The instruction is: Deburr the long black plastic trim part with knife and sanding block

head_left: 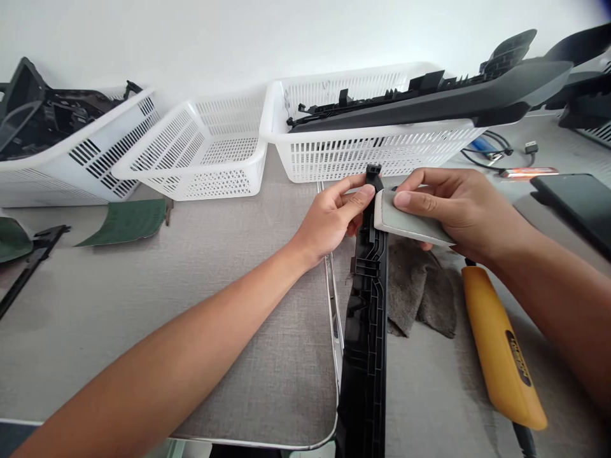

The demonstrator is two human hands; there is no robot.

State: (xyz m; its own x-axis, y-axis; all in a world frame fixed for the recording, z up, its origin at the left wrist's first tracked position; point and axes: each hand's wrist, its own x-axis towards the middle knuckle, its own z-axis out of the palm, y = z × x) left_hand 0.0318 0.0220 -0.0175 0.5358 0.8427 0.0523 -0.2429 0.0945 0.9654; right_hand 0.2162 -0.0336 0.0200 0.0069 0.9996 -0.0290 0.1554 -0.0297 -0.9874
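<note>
left grip (pixel 331 213) clasps a black plastic strip (pixel 365 318), right grip (pixel 461 207) pinches a grey pad (pixel 411 222)

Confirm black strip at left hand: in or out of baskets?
Out: the black strip runs from the left hand, in front of the nearest white basket, down to the picture's bottom edge.

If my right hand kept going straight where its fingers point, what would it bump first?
Probably the long, ribbed, black plastic strip. The flat, pale-grey, straight-edged pad in the right hand looks right up against it, though depth is hard to judge.
</note>
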